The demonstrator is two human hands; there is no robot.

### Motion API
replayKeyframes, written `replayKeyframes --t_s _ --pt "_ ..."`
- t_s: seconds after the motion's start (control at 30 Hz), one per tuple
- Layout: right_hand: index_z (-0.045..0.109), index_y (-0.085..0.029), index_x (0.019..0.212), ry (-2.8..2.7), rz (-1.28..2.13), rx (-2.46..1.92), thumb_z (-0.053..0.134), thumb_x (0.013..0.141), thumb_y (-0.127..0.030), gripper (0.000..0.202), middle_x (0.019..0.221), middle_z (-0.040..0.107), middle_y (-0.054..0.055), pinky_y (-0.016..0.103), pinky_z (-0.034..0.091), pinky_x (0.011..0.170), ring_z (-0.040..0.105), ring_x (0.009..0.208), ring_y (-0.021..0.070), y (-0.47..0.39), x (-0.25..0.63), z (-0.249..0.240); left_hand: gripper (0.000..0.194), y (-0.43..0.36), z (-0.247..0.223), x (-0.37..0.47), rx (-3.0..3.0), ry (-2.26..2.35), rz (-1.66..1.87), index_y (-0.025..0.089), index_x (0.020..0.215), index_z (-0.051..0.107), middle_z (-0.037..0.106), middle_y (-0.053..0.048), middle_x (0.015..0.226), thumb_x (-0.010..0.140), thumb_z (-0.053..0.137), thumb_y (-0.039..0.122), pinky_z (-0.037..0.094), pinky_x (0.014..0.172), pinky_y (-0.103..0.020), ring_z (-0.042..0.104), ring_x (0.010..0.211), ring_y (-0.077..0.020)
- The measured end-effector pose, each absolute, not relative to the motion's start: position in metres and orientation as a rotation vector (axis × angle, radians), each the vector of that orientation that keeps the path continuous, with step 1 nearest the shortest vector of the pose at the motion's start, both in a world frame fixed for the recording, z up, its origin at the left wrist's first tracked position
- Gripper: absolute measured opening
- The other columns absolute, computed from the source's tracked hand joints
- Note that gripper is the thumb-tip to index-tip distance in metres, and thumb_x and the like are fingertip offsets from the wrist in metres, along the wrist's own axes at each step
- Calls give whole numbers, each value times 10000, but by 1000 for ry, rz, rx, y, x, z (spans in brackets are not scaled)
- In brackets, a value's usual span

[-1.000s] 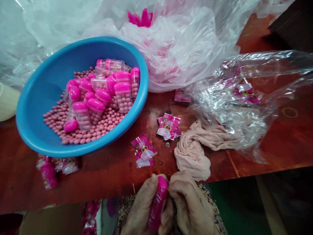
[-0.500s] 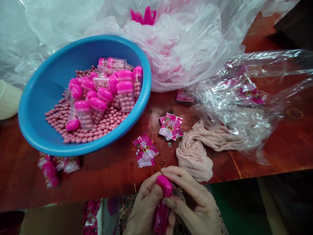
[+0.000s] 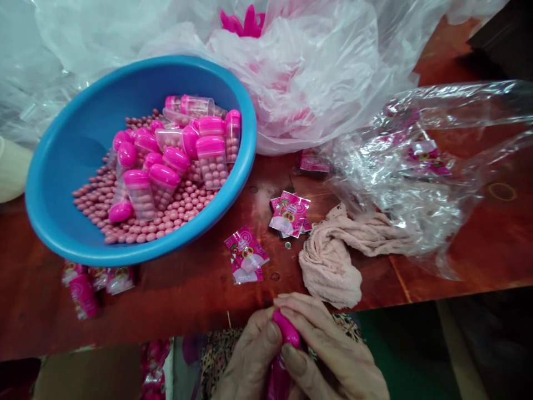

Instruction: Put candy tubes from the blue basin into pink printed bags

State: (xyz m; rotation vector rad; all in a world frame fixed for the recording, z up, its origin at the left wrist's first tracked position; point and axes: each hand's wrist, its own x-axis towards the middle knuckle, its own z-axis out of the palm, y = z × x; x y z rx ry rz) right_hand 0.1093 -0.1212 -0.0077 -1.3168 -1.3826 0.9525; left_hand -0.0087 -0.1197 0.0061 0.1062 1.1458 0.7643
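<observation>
Near the bottom of the head view, my left hand [image 3: 252,355] and my right hand [image 3: 328,350] both grip one small container with a bright pink cap [image 3: 285,329]. Its lower part is wrapped in a pink sleeve; my fingers hide much of it. Both thumbs press near the cap. Just beyond my hands lie flat pink printed sleeves [image 3: 247,254] and a second small stack of sleeves [image 3: 290,213]. At the left, a blue basin [image 3: 45,222] holds loose pink candy balls [image 3: 139,230] and several clear, pink-capped containers [image 3: 211,161] filled with them.
A crumpled beige cloth [image 3: 328,272] lies right of the sleeves, beside a clear plastic bag [image 3: 416,194]. A white plastic bag [image 3: 333,72] with pink pieces stands behind. Wrapped containers [image 3: 83,294] lie below the basin. A box [image 3: 91,372] sits below the table edge.
My hands have moved slightly down with the container, and my fingers now cover more of it. The cap is tilted more toward the right. The view has shifted slightly.
</observation>
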Motion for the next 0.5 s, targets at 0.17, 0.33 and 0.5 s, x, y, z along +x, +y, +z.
replayKeyframes --t_s 0.17,0.33,0.5 --pt "683 -230 1126 -1405 1014 -1287 617 846 -127 306 1079 720 62 357 552 907 667 1002 219 -118 111 -7 165 -134 -4 -7 222 1190 901 267 818 737 763 -73 815 671 768 334 543 621 -305 686 848 -287" --pt "680 -258 1131 -1367 1118 -1309 527 894 -123 313 1095 720 36 330 524 945 655 1039 193 -114 112 -11 116 -131 -13 -8 275 1271 908 254 774 734 764 -56 791 675 765 307 550 626 -282 688 844 -269" --pt "701 -275 1114 -1259 1227 -1349 492 929 -237 282 1094 728 51 374 554 896 673 1026 238 -113 108 -10 241 -123 -8 0 262 1550 831 254 825 737 767 -57 830 785 636 469 547 752 -309 680 905 -258"
